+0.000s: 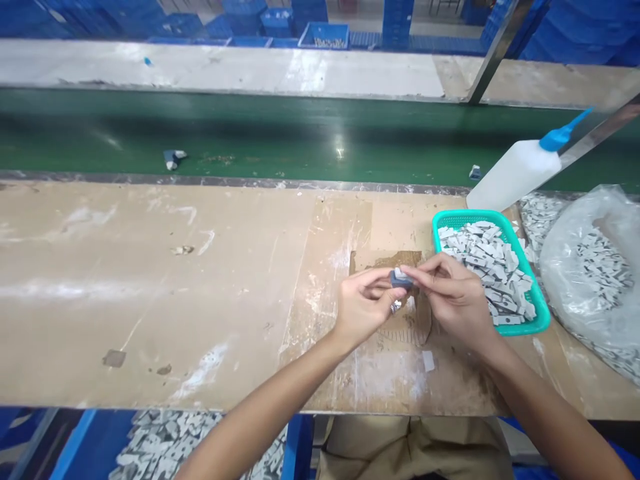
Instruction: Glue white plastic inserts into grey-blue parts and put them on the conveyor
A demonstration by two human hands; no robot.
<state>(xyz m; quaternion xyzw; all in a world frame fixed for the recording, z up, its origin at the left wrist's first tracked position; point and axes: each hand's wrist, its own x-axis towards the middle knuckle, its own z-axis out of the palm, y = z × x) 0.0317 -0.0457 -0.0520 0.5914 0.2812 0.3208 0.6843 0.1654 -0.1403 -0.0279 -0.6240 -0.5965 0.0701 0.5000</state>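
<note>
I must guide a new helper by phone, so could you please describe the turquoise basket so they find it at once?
On the brown worktable, look right, to the person's right hand. Beside that hand stands a shallow rectangular basket, full of pale grey pieces. Its turquoise rim and walls set it apart from the clear plastic bag on its right.

Slate-and-white piece (401, 280), teal basket (541, 323)

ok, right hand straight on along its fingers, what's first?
Right hand would meet the small blue-grey-and-white part first, apparently at its fingertips; then the left hand holding it. Exact depth unclear.
</note>
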